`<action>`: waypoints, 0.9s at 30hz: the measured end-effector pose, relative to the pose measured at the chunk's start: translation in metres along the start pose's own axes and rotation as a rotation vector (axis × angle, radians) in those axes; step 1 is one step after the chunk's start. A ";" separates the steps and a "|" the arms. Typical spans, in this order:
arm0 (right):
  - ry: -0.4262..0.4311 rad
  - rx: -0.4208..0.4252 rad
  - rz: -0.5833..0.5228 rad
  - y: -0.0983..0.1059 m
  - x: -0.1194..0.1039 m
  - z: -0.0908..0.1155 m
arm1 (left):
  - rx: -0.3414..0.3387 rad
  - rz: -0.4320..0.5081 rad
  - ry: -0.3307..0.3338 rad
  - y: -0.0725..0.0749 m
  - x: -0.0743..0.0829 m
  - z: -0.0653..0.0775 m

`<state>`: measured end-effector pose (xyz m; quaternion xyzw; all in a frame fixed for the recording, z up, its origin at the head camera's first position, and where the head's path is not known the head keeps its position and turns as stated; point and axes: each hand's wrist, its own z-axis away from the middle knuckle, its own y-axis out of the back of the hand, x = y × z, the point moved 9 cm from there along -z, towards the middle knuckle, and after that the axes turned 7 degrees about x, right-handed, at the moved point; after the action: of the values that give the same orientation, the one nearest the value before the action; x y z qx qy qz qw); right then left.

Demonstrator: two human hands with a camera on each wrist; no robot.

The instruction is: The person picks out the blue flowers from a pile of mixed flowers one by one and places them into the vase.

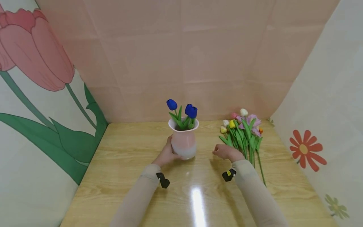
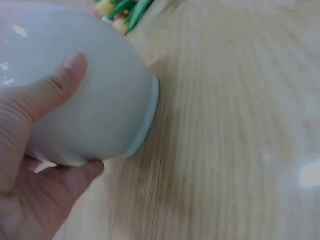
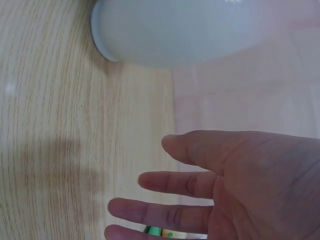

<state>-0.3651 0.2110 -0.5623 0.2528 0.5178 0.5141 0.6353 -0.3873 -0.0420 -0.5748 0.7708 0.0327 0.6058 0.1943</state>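
Observation:
A pink and white vase (image 1: 184,143) stands on the table with blue tulips (image 1: 171,104) and green leaves in its mouth. My left hand (image 1: 166,155) grips its left side low down. In the left wrist view the thumb (image 2: 55,85) lies along the vase wall and the fingers curl under its rounded belly, near the base. To the right of the vase is my right hand (image 1: 229,153), apart from it, holding nothing. Its fingers (image 3: 165,215) are extended and spread a little in the right wrist view. A bunch of artificial flowers (image 1: 244,132) lies just beyond this hand.
The flower bunch has white, yellow, pink and purple heads, and its long green stems (image 1: 261,170) run toward me past the right forearm. A pink cloth wall (image 1: 181,63) closes the back of the wooden table (image 1: 127,138). Printed floral panels flank both sides.

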 end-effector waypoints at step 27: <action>0.010 0.015 0.018 -0.002 -0.002 0.007 | -0.171 -0.083 0.051 -0.006 -0.008 -0.021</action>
<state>-0.3579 0.2098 -0.5612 0.2596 0.5225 0.5171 0.6262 -0.4082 -0.0329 -0.5798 0.7338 0.0178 0.6171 0.2837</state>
